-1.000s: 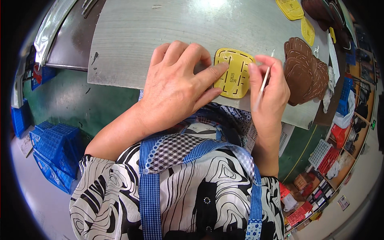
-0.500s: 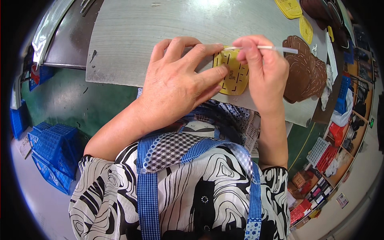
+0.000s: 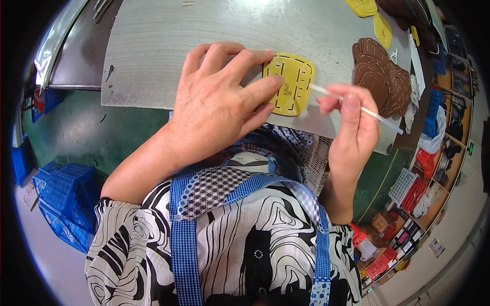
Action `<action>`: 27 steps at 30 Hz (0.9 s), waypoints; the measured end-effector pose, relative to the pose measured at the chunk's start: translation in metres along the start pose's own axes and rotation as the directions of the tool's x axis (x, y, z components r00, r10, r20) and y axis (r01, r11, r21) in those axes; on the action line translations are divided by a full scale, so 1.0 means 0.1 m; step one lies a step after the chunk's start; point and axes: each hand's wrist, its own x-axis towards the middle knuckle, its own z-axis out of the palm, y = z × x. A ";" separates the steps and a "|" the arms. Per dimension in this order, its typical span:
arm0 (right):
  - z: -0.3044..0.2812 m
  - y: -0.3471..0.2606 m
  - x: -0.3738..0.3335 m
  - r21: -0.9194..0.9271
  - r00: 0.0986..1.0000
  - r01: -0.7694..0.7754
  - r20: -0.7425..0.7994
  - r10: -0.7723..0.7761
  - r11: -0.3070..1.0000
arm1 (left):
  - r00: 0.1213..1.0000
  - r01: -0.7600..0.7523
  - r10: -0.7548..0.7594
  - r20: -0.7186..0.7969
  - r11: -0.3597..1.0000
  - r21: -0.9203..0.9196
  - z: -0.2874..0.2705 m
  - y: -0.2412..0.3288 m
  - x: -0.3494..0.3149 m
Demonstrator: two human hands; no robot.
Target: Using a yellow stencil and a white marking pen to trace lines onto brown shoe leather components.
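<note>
A yellow slotted template point(image 3: 297, 69) with rounded corners lies flat near the front edge of the grey work board point(image 3: 153, 56). Spread across its left side is my left hand point(image 3: 217, 94), fingers apart, with the fingertips pressing on the template's left edge and face. My right hand point(image 3: 354, 120) pinches a thin white pen refill point(image 3: 390, 124) between thumb and fingers. The refill's tip points left, close to the template's right edge; whether it touches I cannot tell. Just right of this hand is a fanned stack of brown leather-like pieces point(image 3: 380, 76) with pale dashes marked on them.
More yellow templates point(image 3: 383, 30) lie at the far right beside dark pieces. Metal rods point(image 3: 102, 10) rest at the far left. Blue plastic baskets point(image 3: 66, 199) stand on the floor at left. Shelves with red baskets point(image 3: 416, 194) run along the right.
My right hand has moved down and right, taking the refill from the template's top edge to its right side. The left hand stays on the template. The whole view has shifted slightly.
</note>
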 end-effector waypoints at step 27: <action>0.33 0.14 0.22 -0.165 0.988 0.153 0.020 -0.152 0.974 | 1.000 0.025 -0.025 0.003 0.998 -0.061 0.02 -0.01 0.01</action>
